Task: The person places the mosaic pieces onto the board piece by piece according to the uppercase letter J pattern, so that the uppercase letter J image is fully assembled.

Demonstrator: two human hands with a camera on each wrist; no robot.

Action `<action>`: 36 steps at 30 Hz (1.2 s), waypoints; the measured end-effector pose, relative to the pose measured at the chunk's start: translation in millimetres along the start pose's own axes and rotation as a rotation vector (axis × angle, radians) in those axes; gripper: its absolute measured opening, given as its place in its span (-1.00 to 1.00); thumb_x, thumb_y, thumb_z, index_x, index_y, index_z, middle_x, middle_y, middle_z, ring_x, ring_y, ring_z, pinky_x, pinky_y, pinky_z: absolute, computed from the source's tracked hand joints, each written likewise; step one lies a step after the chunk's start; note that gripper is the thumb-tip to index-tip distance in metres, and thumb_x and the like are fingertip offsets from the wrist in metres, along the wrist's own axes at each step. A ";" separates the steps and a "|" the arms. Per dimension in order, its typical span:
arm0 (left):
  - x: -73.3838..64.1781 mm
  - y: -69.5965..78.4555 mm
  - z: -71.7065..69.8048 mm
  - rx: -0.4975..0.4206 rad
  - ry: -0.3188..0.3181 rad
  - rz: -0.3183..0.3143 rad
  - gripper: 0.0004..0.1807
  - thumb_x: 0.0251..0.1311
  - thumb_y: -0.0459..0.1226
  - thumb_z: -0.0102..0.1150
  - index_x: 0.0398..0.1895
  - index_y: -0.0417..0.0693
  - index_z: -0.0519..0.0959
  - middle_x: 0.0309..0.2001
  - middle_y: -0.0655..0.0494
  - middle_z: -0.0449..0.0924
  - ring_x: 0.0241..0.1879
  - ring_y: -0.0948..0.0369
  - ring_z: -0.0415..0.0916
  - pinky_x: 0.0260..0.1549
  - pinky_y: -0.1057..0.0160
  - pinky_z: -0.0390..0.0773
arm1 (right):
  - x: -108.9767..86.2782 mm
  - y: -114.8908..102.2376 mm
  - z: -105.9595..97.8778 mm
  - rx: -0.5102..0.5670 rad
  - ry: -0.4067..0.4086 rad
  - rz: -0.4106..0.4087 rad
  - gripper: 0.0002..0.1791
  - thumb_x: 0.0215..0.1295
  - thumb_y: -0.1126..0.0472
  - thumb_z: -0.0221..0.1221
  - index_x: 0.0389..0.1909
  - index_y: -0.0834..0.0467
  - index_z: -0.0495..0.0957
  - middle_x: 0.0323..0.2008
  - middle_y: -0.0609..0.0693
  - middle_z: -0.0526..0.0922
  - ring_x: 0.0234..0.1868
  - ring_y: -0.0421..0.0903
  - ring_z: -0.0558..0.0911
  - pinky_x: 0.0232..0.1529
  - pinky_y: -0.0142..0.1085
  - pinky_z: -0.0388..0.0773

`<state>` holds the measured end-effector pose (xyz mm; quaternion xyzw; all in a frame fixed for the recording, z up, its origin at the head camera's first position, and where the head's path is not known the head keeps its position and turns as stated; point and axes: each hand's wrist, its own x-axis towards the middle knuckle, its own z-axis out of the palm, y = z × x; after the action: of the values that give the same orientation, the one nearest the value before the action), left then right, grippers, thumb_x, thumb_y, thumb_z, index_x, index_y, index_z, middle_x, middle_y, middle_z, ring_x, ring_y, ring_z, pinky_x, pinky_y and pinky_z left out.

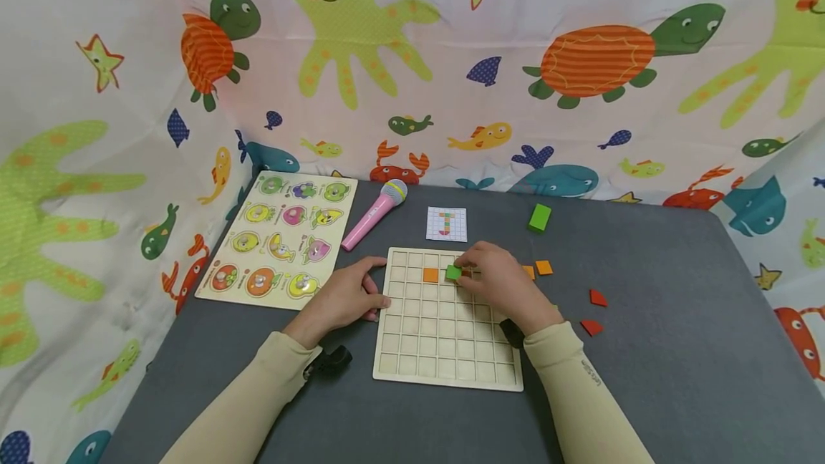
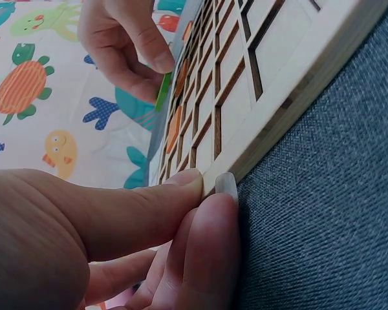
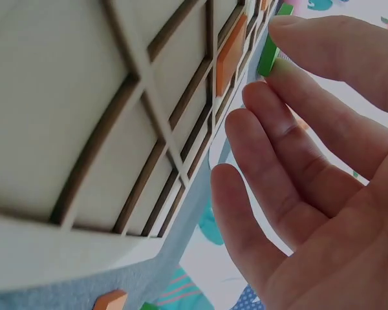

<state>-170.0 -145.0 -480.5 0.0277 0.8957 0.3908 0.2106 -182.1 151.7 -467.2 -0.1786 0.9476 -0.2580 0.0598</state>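
Note:
A wooden grid board (image 1: 445, 349) lies on the dark table. At its left edge, my left hand (image 1: 344, 292) pinches the rim between thumb and finger, as the left wrist view shows. My right hand (image 1: 499, 281) holds a small green square tile (image 1: 454, 273) between thumb and forefinger over the board's upper rows; its other fingers are loosely bent. An orange tile (image 1: 430, 275) sits in a cell left of the green one. Another orange tile (image 3: 231, 55) is on the board in the right wrist view, mostly hidden by my right hand in the head view.
Behind the board lies a card (image 1: 446, 225) with a coloured-square pattern. A pink toy microphone (image 1: 375, 215) and a fruit puzzle board (image 1: 219, 268) are on the left. Rightward are a green block (image 1: 539, 218), orange tiles (image 1: 544, 267) and red pieces (image 1: 598, 298).

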 end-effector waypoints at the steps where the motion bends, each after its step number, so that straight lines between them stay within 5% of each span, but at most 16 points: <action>1: 0.0 0.1 0.1 0.000 0.000 0.001 -0.14 0.26 -0.19 0.58 0.60 0.11 0.39 -0.31 0.08 0.66 -0.50 0.20 0.70 -0.44 0.23 0.53 | 0.4 -1.7 0.3 -0.003 0.000 0.000 -0.73 0.39 0.20 0.44 0.04 0.18 0.80 -0.01 0.05 0.72 -0.03 -0.01 0.66 0.10 -0.02 0.68; 30: -2.1 -1.6 -0.7 -0.001 0.000 -0.025 -0.14 0.24 -0.16 0.60 0.59 0.17 0.39 -0.31 0.07 0.66 -0.50 0.17 0.70 -0.42 0.22 0.53 | 5.4 -11.8 9.2 -0.041 -0.013 0.002 -0.74 0.38 0.18 0.44 0.04 0.15 0.81 -0.07 0.03 0.71 -0.12 -0.04 0.60 0.01 -0.11 0.66; 36: -1.2 -1.0 0.7 0.004 0.003 0.014 -0.15 0.26 -0.19 0.57 0.59 0.11 0.39 -0.33 0.08 0.66 -0.51 0.19 0.68 -0.44 0.21 0.51 | 4.4 -8.8 8.2 -0.050 -0.012 -0.007 -0.73 0.38 0.20 0.44 0.05 0.13 0.80 -0.05 0.03 0.70 -0.12 -0.05 0.60 -0.02 -0.12 0.66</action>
<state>-168.6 -145.5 -481.2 0.0340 0.8965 0.3907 0.2063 -181.8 139.1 -469.9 -0.1851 0.9527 -0.2334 0.0600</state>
